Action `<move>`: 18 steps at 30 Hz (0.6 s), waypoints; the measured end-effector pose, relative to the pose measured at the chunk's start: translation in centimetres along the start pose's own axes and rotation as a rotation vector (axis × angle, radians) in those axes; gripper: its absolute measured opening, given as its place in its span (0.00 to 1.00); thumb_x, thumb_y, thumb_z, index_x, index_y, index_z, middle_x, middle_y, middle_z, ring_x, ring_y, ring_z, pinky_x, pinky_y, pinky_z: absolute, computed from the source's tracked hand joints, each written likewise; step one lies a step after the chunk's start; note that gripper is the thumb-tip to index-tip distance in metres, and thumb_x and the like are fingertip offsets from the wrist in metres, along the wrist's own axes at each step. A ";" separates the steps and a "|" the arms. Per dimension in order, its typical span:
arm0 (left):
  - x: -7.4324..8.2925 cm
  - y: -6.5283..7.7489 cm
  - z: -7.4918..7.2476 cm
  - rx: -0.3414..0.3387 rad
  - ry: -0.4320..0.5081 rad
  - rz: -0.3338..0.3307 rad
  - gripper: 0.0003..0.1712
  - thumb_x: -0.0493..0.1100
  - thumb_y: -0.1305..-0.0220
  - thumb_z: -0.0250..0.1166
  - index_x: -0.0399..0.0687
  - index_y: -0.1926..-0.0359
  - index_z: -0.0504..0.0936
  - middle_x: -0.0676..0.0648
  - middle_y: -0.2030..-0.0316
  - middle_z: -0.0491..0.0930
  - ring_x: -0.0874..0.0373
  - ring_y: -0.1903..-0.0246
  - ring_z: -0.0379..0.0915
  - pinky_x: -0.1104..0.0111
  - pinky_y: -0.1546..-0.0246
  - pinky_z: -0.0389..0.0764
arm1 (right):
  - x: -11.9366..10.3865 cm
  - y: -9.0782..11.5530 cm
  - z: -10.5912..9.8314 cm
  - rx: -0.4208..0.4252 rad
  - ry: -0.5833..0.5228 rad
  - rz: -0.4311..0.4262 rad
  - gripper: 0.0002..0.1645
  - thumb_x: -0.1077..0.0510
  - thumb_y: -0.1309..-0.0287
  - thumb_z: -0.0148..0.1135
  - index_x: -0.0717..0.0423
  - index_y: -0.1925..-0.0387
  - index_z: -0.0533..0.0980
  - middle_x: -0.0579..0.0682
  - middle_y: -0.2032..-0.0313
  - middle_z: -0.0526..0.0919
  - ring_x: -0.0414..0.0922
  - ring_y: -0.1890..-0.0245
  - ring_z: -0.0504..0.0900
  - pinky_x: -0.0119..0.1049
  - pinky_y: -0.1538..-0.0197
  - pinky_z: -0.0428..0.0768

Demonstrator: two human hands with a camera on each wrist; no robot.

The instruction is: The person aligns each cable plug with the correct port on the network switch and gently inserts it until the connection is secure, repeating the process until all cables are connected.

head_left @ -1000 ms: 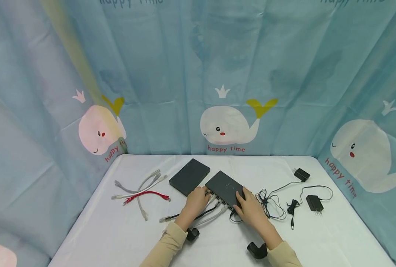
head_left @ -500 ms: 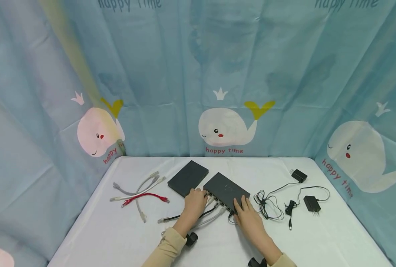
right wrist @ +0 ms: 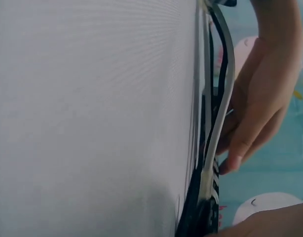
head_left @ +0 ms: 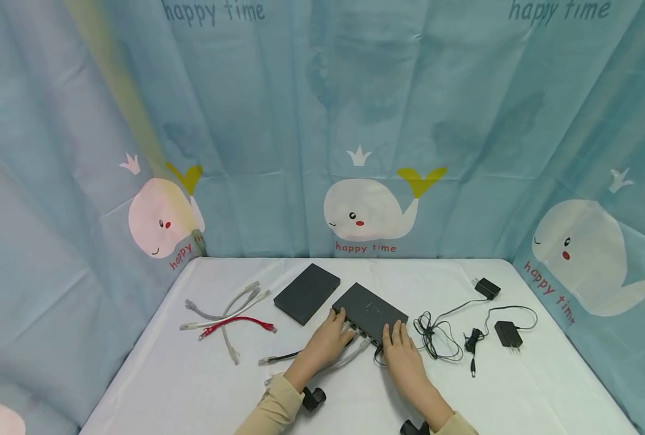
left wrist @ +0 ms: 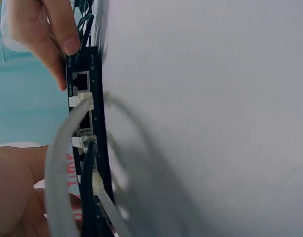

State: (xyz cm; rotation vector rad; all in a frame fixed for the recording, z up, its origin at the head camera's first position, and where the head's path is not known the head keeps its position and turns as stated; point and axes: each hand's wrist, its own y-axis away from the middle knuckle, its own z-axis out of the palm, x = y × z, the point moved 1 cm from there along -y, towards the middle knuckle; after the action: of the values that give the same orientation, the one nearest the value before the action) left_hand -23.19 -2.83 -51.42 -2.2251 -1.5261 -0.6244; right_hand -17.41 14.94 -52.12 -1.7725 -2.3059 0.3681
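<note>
A dark network switch (head_left: 371,308) lies at an angle in mid-table, with several network cables plugged into its front. Pale, black and white cables (left wrist: 62,163) run from its ports in the left wrist view, with an unfilled port (left wrist: 81,81) near the right end. My left hand (head_left: 325,341) lies over the switch's left front corner; its fingers touch the casing and its thumb reaches over the plugs. Fingers of my right hand (head_left: 406,356) rest nearly straight on the right front part of the casing. A thin black cord (head_left: 378,356) leaves the front beside that hand.
A second black box (head_left: 307,293) lies behind and left of the switch. Loose grey, white and red network cables (head_left: 238,320) lie farther left. Two black power adapters (head_left: 509,333) with coiled cords (head_left: 436,338) are at right. A patterned curtain (head_left: 279,121) surrounds the white table.
My left hand has shifted right along the switch's front, its thumb now spread over the plugs. My right hand has slid toward the front edge, its fingers closer together.
</note>
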 end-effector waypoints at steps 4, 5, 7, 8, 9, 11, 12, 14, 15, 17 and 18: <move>0.3 -0.1 0.0 -0.013 0.037 0.028 0.37 0.54 0.33 0.53 0.32 0.34 0.59 0.23 0.36 0.53 0.32 0.40 0.61 0.48 0.45 0.69 | 0.5 -0.2 0.2 0.037 0.015 -0.008 0.27 0.75 0.50 0.59 0.74 0.45 0.70 0.75 0.45 0.68 0.65 0.41 0.67 0.49 0.45 0.73; 0.4 -0.2 0.1 -0.018 0.045 0.030 0.37 0.54 0.33 0.53 0.32 0.34 0.59 0.23 0.36 0.53 0.32 0.40 0.60 0.48 0.45 0.69 | 0.7 -0.3 0.2 0.041 0.020 -0.009 0.26 0.75 0.50 0.59 0.74 0.46 0.70 0.75 0.45 0.68 0.65 0.41 0.68 0.48 0.45 0.73; 0.4 -0.3 0.2 -0.025 0.053 0.030 0.37 0.55 0.33 0.53 0.33 0.34 0.59 0.23 0.36 0.52 0.32 0.40 0.59 0.48 0.44 0.68 | 1.0 -0.5 0.3 0.036 0.027 -0.016 0.26 0.75 0.50 0.58 0.74 0.46 0.70 0.75 0.45 0.68 0.65 0.41 0.68 0.47 0.45 0.74; 0.4 -0.5 0.2 -0.027 0.056 0.030 0.37 0.55 0.33 0.53 0.33 0.34 0.59 0.23 0.36 0.52 0.32 0.39 0.59 0.48 0.44 0.68 | 1.2 -0.6 0.3 0.026 0.030 -0.020 0.26 0.75 0.50 0.58 0.74 0.45 0.70 0.75 0.45 0.68 0.65 0.41 0.68 0.47 0.46 0.74; 0.4 -0.6 0.3 -0.026 0.057 0.031 0.37 0.55 0.33 0.54 0.33 0.34 0.60 0.23 0.36 0.53 0.32 0.39 0.59 0.48 0.44 0.68 | 1.3 -0.8 0.3 0.014 0.026 -0.019 0.27 0.75 0.50 0.59 0.74 0.45 0.69 0.75 0.44 0.68 0.65 0.41 0.68 0.46 0.47 0.75; 0.4 -0.9 0.5 -0.024 0.061 0.034 0.37 0.55 0.33 0.54 0.34 0.34 0.60 0.23 0.36 0.53 0.33 0.39 0.59 0.48 0.44 0.68 | 1.6 -1.0 0.2 -0.018 0.006 -0.008 0.29 0.74 0.51 0.61 0.73 0.44 0.69 0.75 0.43 0.67 0.65 0.40 0.67 0.45 0.51 0.77; 0.4 -1.0 0.5 -0.024 0.068 0.035 0.36 0.54 0.33 0.54 0.35 0.34 0.60 0.23 0.36 0.53 0.33 0.39 0.59 0.48 0.43 0.68 | 1.8 -1.2 0.2 -0.028 -0.005 0.001 0.29 0.74 0.51 0.61 0.73 0.44 0.68 0.75 0.43 0.66 0.64 0.40 0.66 0.46 0.51 0.78; 0.5 -1.3 0.7 -0.024 0.084 0.040 0.36 0.54 0.33 0.54 0.35 0.34 0.60 0.23 0.37 0.53 0.34 0.38 0.58 0.48 0.43 0.67 | 2.2 -1.5 0.1 -0.052 -0.024 0.016 0.31 0.74 0.51 0.62 0.73 0.43 0.68 0.74 0.42 0.66 0.64 0.40 0.66 0.47 0.50 0.77; 0.5 -1.5 0.7 -0.027 0.086 0.038 0.36 0.54 0.33 0.54 0.35 0.34 0.60 0.23 0.36 0.54 0.35 0.37 0.57 0.49 0.42 0.66 | 2.4 -1.7 0.0 -0.057 -0.032 0.021 0.30 0.74 0.51 0.62 0.72 0.43 0.68 0.74 0.42 0.66 0.64 0.40 0.66 0.47 0.50 0.77; 0.7 -1.8 0.8 -0.038 0.096 0.031 0.36 0.54 0.33 0.54 0.36 0.33 0.60 0.24 0.36 0.53 0.35 0.37 0.56 0.49 0.41 0.66 | 2.8 -2.0 0.0 -0.056 -0.045 0.019 0.29 0.74 0.51 0.61 0.72 0.43 0.68 0.74 0.43 0.66 0.65 0.41 0.67 0.51 0.47 0.74; 0.7 -1.9 0.8 -0.040 0.101 0.030 0.36 0.54 0.33 0.54 0.36 0.33 0.60 0.24 0.36 0.53 0.35 0.37 0.56 0.48 0.41 0.65 | 3.0 -2.1 -0.1 -0.052 -0.047 0.016 0.29 0.73 0.51 0.62 0.72 0.44 0.69 0.74 0.43 0.67 0.65 0.41 0.68 0.51 0.47 0.74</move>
State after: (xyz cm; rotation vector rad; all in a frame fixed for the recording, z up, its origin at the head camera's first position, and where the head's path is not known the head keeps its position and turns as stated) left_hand -24.65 -1.19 -51.56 -2.2064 -1.4407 -0.7525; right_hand -20.13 17.36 -51.34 -1.8266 -2.3555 0.3596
